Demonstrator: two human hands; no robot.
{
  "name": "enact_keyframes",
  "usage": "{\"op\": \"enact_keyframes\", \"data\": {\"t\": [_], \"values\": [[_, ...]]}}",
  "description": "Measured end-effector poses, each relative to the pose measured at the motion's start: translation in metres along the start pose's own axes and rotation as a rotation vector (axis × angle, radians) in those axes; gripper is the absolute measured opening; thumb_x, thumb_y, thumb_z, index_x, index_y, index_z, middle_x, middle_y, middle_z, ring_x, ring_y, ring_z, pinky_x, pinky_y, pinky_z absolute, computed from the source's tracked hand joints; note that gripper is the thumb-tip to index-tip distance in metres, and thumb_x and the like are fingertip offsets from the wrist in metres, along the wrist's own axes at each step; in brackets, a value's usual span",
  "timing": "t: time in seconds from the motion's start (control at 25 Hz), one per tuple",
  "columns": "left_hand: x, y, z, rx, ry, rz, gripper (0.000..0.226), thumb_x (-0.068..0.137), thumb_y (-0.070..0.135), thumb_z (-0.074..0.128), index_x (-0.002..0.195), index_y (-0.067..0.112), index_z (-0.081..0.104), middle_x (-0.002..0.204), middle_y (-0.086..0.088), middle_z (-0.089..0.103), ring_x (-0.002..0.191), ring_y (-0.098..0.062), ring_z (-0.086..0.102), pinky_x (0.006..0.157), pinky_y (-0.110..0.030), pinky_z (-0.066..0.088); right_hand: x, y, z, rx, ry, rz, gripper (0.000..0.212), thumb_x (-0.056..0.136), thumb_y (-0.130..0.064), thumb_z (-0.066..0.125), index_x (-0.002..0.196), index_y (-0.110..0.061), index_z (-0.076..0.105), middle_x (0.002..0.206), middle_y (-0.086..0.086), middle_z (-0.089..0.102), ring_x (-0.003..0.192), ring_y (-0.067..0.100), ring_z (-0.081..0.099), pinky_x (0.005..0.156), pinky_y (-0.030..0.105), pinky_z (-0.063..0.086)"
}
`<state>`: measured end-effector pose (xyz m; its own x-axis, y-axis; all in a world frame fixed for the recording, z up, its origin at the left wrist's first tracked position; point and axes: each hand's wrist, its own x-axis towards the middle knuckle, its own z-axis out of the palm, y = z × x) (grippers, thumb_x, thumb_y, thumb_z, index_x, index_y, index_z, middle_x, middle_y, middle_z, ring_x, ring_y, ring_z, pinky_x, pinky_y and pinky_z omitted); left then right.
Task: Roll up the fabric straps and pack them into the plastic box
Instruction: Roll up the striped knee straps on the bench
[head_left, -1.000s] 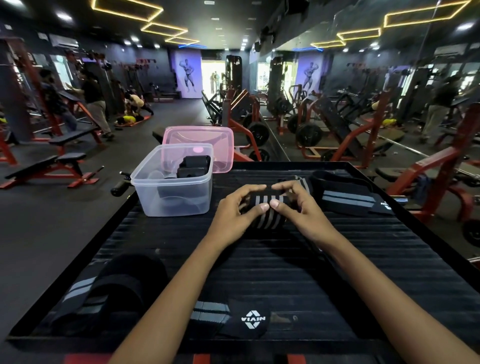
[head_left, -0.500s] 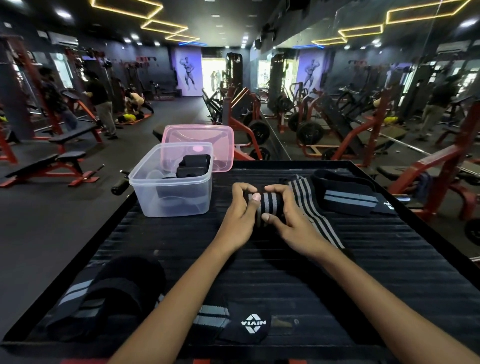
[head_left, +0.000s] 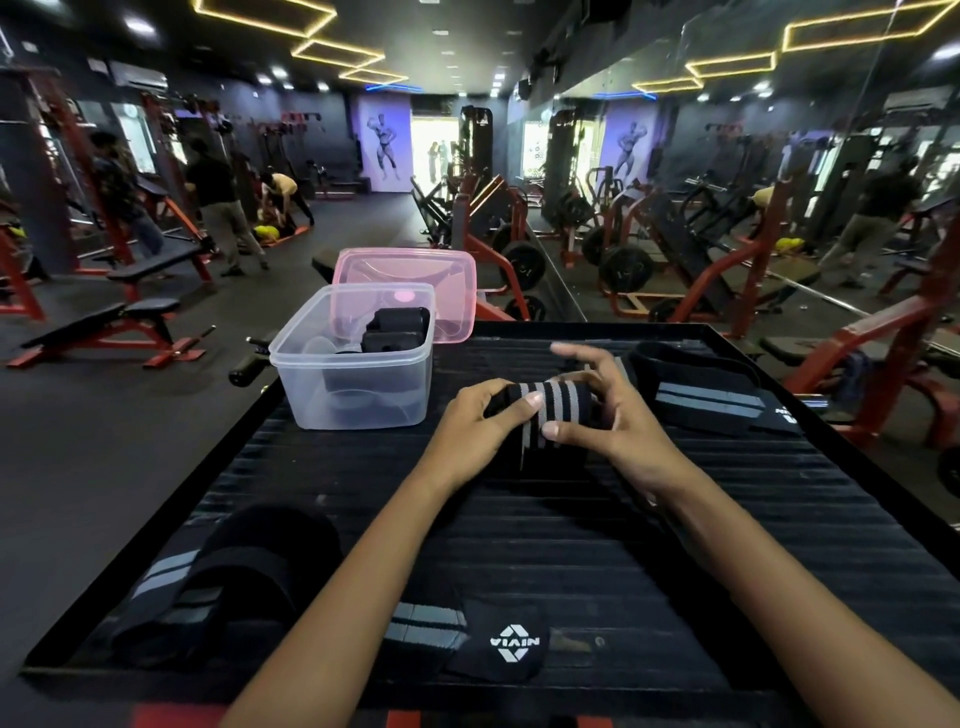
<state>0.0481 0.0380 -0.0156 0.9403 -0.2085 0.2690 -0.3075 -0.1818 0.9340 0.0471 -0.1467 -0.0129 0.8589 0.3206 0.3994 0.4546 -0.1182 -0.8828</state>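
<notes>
Head view: a black strap roll (head_left: 550, 402) with grey stripes was held just above the ribbed black surface (head_left: 571, 545), between both hands; the left hand (head_left: 478, 423) gripped its left end, fingers curled over the top and thumb pressed on the striped face; the right hand (head_left: 610, 410) gripped its right end, thumb on the front of the roll, while the upper fingers (head_left: 582, 354) were spread and raised clear of the fabric; a short loose tail of the strap hung down from the roll to the surface. To the left of the hands stood the clear plastic box (head_left: 358, 384), with dark rolled straps (head_left: 397, 330) already inside; a pink lid (head_left: 410, 270) leaned behind it, touching its rear rim. An unrolled strap (head_left: 701, 395) lay just right of the right hand; another unrolled strap (head_left: 223, 582) lay at the near left corner, its logo tab (head_left: 514, 644) near the front edge.
</notes>
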Motion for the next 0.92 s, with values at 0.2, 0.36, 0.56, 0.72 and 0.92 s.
{"op": "enact_keyframes", "data": {"t": [0.2,0.36,0.56,0.72,0.92], "values": [[-0.0016,0.0013,-0.0013,-0.042,-0.033,0.019,0.041,0.078,0.037,0.074,0.115,0.025,0.061,0.114,0.002,0.068,0.111,-0.012,0.062,0.103,-0.037,0.046,-0.0011,-0.0039,0.0027,0.082,0.106,0.011,0.029,0.078,-0.007,0.075,0.105,0.0,0.066,0.097,0.011,0.07,0.092,0.023,0.067,0.087,0.04,0.053],[-0.0005,0.0021,-0.0043,0.024,-0.017,0.171,0.032,0.077,0.018,0.077,0.107,0.021,0.064,0.107,0.003,0.07,0.105,-0.012,0.065,0.097,-0.031,0.048,-0.001,-0.0012,0.004,0.149,0.122,0.1,0.039,0.077,-0.034,0.077,0.106,-0.01,0.067,0.095,0.021,0.068,0.088,0.029,0.065,0.086,0.053,0.05],[-0.0021,0.0042,0.0007,-0.102,0.146,0.042,0.015,0.08,0.022,0.075,0.091,0.012,0.069,0.091,-0.004,0.074,0.09,-0.017,0.07,0.091,-0.04,0.053,-0.0019,-0.0003,0.0022,0.031,-0.012,-0.021,0.058,0.073,0.003,0.077,0.125,-0.012,0.057,0.113,-0.006,0.065,0.108,0.006,0.062,0.088,0.019,0.049],[-0.0045,0.0069,-0.0013,-0.116,-0.017,0.048,0.029,0.081,0.023,0.074,0.109,0.025,0.067,0.109,0.0,0.07,0.104,-0.015,0.066,0.095,-0.033,0.051,-0.0012,-0.0053,0.004,0.092,0.07,-0.004,0.038,0.076,0.002,0.074,0.113,-0.005,0.066,0.102,-0.004,0.072,0.098,0.009,0.067,0.083,0.021,0.052],[-0.0053,0.0094,-0.0072,-0.028,-0.04,0.175,0.04,0.074,0.006,0.079,0.111,0.012,0.066,0.108,0.002,0.07,0.104,-0.01,0.066,0.093,-0.024,0.05,-0.0033,-0.0094,0.0065,0.197,0.093,0.085,0.027,0.086,-0.015,0.068,0.109,-0.002,0.065,0.084,0.003,0.068,0.075,0.013,0.065,0.066,0.021,0.05]]}}
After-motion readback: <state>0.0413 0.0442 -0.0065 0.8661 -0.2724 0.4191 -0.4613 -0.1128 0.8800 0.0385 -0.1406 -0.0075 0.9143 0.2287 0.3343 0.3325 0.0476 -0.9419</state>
